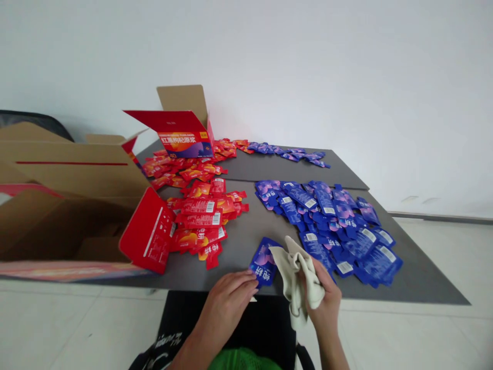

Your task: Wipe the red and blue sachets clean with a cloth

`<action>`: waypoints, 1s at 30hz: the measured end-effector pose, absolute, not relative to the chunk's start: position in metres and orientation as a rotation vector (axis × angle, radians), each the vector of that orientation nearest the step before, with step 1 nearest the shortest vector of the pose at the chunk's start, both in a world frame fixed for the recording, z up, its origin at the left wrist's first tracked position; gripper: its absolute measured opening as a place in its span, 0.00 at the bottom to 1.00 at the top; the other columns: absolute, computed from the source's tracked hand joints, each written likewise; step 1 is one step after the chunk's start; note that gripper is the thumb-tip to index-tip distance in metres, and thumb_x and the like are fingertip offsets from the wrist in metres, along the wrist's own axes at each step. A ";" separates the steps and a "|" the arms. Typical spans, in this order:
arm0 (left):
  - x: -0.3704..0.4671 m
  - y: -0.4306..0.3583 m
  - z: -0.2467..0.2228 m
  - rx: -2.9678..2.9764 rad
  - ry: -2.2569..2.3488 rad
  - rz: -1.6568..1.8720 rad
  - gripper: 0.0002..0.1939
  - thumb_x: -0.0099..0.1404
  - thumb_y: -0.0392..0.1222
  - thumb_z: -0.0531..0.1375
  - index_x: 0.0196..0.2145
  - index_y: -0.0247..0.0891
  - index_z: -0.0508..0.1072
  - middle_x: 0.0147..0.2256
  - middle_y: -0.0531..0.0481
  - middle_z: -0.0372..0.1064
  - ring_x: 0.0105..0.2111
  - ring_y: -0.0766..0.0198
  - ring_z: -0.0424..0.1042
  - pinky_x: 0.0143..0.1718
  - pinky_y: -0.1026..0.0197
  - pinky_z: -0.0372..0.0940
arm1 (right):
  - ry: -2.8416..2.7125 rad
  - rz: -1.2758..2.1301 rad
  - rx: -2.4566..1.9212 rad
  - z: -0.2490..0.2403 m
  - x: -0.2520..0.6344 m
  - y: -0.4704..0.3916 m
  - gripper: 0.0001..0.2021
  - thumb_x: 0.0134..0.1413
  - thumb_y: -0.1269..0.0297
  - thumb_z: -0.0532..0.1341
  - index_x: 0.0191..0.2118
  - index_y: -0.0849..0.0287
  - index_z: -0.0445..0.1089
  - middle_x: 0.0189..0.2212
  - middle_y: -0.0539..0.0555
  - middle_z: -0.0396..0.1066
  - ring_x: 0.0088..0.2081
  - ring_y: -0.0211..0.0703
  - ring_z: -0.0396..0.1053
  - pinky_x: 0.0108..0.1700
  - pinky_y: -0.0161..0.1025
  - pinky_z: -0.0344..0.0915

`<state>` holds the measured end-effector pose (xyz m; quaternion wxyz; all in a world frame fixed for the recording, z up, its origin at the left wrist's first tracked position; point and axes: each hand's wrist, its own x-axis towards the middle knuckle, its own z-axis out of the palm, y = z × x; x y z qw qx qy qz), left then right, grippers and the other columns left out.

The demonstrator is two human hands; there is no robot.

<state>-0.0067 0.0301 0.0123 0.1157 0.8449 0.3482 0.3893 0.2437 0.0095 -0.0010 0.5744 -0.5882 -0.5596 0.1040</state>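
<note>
Fingers of the left hand (233,295) touch the lower edge of a blue pouch (265,261) lying on the table (239,257) near its front edge; whether they pinch it, I cannot tell. The right hand (323,295) is closed on a crumpled pale cloth (298,280), just beside the pouch. Right of the cloth spreads a blue pile (339,226); to the left lies a red pile (204,213), next to an open box (77,226).
</note>
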 end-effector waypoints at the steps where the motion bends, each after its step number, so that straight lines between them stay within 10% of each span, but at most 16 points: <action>1: -0.007 0.031 0.013 2.447 1.026 1.146 0.09 0.76 0.37 0.58 0.49 0.41 0.77 0.46 0.49 0.80 0.48 0.60 0.79 0.50 0.56 0.74 | -1.285 0.249 -1.385 -0.003 0.246 0.009 0.15 0.60 0.62 0.67 0.52 0.53 0.80 0.49 0.58 0.81 0.49 0.58 0.79 0.51 0.51 0.76; 30: -0.054 0.124 0.173 1.887 1.812 1.553 0.14 0.74 0.54 0.58 0.40 0.44 0.76 0.22 0.59 0.70 0.22 0.66 0.71 0.29 0.65 0.63 | -1.441 0.321 -1.173 0.009 0.255 0.010 0.16 0.60 0.66 0.66 0.52 0.49 0.80 0.46 0.57 0.82 0.45 0.56 0.81 0.45 0.45 0.79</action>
